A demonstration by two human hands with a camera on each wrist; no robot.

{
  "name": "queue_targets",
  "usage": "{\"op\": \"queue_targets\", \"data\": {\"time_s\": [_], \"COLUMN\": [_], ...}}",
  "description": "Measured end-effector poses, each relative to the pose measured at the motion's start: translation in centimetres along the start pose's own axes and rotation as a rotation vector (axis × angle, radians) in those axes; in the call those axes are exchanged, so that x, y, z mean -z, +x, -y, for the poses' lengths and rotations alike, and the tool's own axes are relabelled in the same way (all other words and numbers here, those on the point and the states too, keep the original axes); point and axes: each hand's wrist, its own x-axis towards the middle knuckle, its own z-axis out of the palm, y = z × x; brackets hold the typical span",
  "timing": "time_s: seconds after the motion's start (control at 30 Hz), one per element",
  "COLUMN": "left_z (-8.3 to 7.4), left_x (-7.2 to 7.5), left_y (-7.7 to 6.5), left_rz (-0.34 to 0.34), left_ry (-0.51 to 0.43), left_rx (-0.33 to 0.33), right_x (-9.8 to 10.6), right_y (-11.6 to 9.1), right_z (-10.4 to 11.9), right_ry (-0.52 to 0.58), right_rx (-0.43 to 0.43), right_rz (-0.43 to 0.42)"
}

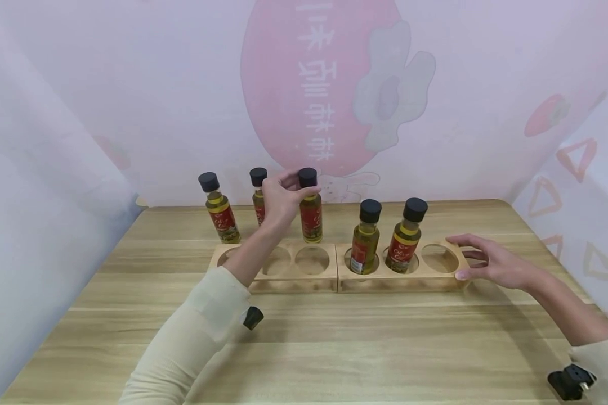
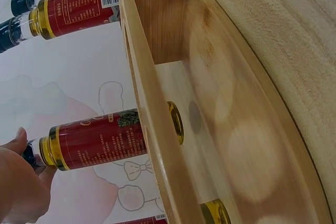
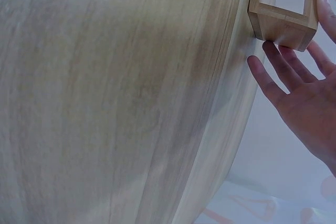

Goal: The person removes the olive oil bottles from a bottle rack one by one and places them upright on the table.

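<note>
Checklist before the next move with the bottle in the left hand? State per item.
1. Left hand grip on the bottle, at its capped top: ok.
2. Held bottle upright in the head view: ok.
3. Right hand touching the right end of the right rack: ok.
4. Left rack, rightmost hole empty: ok.
5. Every bottle racked: not ok, three behind the left rack.
6. Held bottle's base off the tabletop: cannot tell.
</note>
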Motion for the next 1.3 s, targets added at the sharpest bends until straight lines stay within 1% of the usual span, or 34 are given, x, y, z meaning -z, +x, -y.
{"op": "queue_targets", "data": {"time_s": [0.17, 0.43, 0.67, 1.03, 1.17, 1.3], "left_z": [0.5, 1.0, 1.2, 1.7, 1.7, 1.8], "left_x": [-0.2, -0.5, -0.6, -0.8, -0.8, -0.8], "left_y": [0.2, 0.6, 0.8, 1.3, 1.3, 1.4], "left_rz": [-0.016, -0.029, -0.036, -0.036, -0.038, -0.021], "left_ry": [0.012, 0.006, 0.014, 0.005, 0.009, 0.019], "left_rx": [0.013, 0.027, 0.03, 0.049, 0.044, 0.039], "right_x": [-0.1, -0.2, -0.2, -0.1, -0.1, -0.2], "right_y": [0.0, 0.0, 0.0, 0.0, 0.0, 0.0], "right_z": [-0.1, -0.1, -0.1, -0.1, -0.1, -0.1], "right_ry": [0.013, 0.026, 0.019, 0.016, 0.007, 0.004], "right_rx": [-0.006, -0.006, -0.005, 0.0, 0.008, 0.012], "right_rz": [0.007, 0.005, 0.004, -0.005, -0.009, -0.01]}}
